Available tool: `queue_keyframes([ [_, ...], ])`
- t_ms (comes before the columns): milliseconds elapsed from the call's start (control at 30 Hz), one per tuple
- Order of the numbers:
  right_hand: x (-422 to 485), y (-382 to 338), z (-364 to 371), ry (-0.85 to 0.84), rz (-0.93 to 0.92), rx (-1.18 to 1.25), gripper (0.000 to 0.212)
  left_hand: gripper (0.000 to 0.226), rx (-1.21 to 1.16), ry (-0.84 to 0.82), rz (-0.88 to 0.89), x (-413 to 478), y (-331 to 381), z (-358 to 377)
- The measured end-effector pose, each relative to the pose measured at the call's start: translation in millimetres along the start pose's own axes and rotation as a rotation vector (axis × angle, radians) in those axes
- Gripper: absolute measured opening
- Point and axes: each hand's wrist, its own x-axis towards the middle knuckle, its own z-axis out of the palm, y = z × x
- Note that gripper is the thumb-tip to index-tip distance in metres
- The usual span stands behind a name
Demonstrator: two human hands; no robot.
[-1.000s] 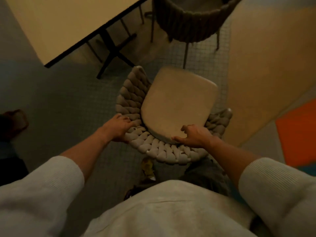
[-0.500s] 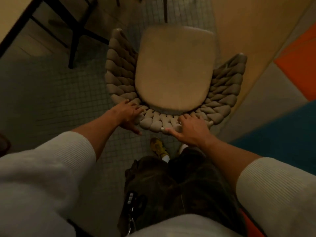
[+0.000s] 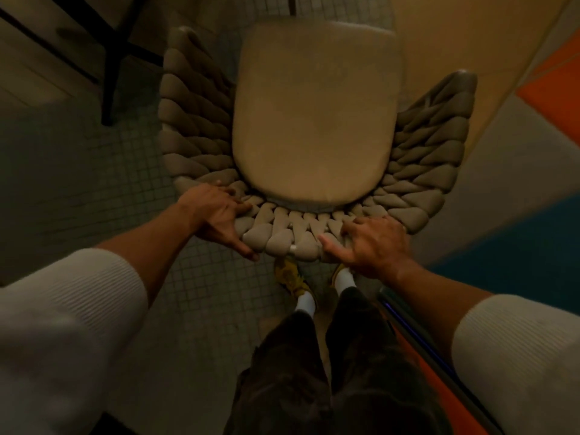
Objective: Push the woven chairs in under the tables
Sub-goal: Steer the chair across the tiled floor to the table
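A woven chair point(image 3: 194, 120) with a thick braided grey back and a tan seat cushion point(image 3: 317, 114) stands right in front of me, seen from above. My left hand point(image 3: 216, 215) grips the left part of the curved backrest, thumb hooked behind it. My right hand point(image 3: 373, 240) grips the right part of the backrest, fingers over the braid and thumb along its rear edge. Of the table I see only the black base legs point(image 3: 113, 58) at the upper left; its top is out of view.
The floor under the chair is small grey tiles point(image 3: 94, 189). To the right runs a tan wall surface point(image 3: 470, 42) with orange point(image 3: 555, 86) and teal point(image 3: 514, 240) panels close to the chair's right arm. My feet in yellow shoes point(image 3: 290, 274) stand just behind the chair.
The view has tilted down and closed in on the chair. The table top and the second chair have left the view. Both hands stay on the backrest.
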Motion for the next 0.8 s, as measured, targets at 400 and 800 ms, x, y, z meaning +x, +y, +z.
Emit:
queue_keyframes([
  [400,-1.5,11.3,8.3,0.027,-0.123,-0.038,0.072,0.149,-0.040,0.027,-0.030,-17.8,20.8,26.8],
  [800,-0.3,27.2,-4.3,0.237,0.022,0.219,0.021,0.132,-0.177,-0.017,-0.086,-35.8,33.4,34.1],
])
